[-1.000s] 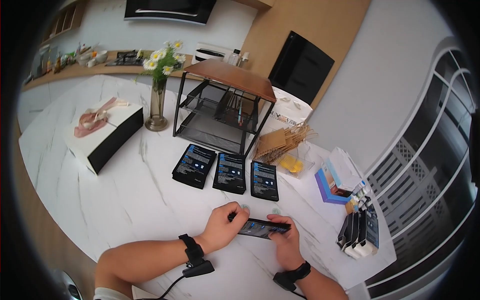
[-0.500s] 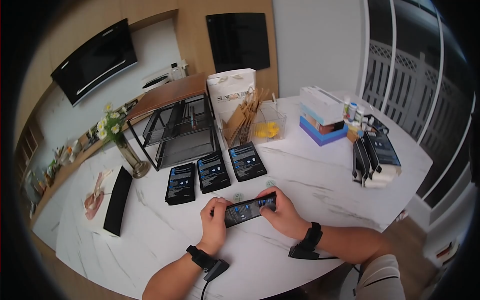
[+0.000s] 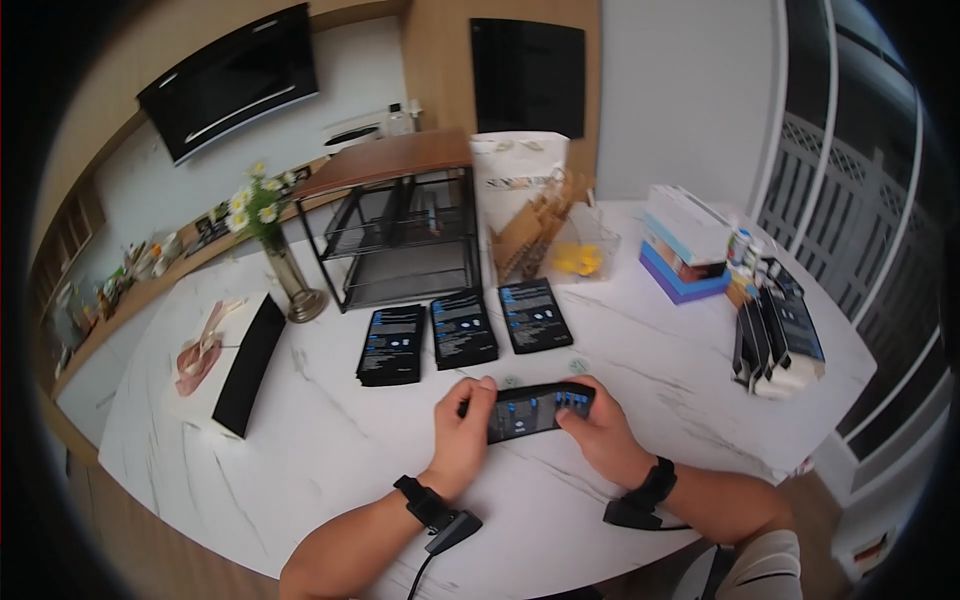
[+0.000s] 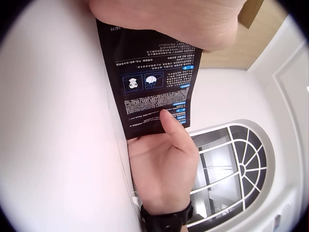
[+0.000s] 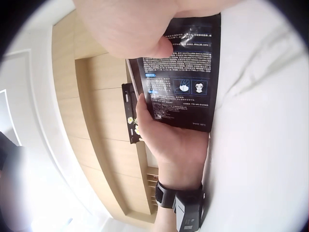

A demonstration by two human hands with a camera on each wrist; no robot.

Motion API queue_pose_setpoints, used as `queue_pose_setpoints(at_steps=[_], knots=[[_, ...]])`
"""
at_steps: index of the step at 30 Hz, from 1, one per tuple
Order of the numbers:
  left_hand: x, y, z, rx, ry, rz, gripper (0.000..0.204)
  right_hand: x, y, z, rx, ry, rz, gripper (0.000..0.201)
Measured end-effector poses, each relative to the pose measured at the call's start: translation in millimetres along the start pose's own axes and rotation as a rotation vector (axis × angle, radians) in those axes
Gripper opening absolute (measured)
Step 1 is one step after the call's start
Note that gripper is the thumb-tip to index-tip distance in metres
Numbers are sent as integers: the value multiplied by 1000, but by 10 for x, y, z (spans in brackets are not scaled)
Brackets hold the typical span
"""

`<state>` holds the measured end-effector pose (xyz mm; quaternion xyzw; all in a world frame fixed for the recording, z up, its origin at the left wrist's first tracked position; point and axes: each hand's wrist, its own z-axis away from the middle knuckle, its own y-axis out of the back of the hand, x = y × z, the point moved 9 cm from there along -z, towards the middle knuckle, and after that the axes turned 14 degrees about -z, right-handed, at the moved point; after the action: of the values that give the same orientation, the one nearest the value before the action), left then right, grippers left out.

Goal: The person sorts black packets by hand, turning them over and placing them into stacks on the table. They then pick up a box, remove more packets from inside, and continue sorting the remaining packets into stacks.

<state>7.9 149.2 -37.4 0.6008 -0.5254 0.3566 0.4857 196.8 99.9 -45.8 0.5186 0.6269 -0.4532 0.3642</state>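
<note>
Both hands hold a black printed packet (image 3: pixel 525 413) just over the near part of the marble table. The left hand (image 3: pixel 462 437) grips its left end, thumb on the near top edge. At the right end the right hand (image 3: pixel 603 440) holds it with the thumb across the printed face. In the left wrist view the packet (image 4: pixel 154 82) shows blue labels and two small pictures; the right wrist view shows the packet (image 5: pixel 181 87) with the left hand (image 5: pixel 174 140) at its far end. Whether it is one packet or several cannot be told.
Three stacks of black packets, left (image 3: pixel 391 345), middle (image 3: pixel 464 328) and right (image 3: pixel 536 316), lie beyond the hands. Behind stand a mesh rack (image 3: pixel 400 270), a vase (image 3: pixel 293 285) and a clear bin (image 3: pixel 600 262). A white box (image 3: pixel 215 375) is left; boxes (image 3: pixel 685 255) and upright packets (image 3: pixel 770 335) are right.
The head view has turned, so the scene sits differently in the frame. Both hands keep hold of the packet, and its printed face is tilted more toward the head camera than a second ago.
</note>
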Motion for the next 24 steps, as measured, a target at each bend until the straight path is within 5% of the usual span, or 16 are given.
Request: queue_pose_setpoints(at_steps=[8,24], knots=[[26,3,-66,-63,65,79,36,83,20,5,105,-141,-93,21],[-245,861,-98,-138,123,15,31,361,-790,-254,11,-240,-60,24]])
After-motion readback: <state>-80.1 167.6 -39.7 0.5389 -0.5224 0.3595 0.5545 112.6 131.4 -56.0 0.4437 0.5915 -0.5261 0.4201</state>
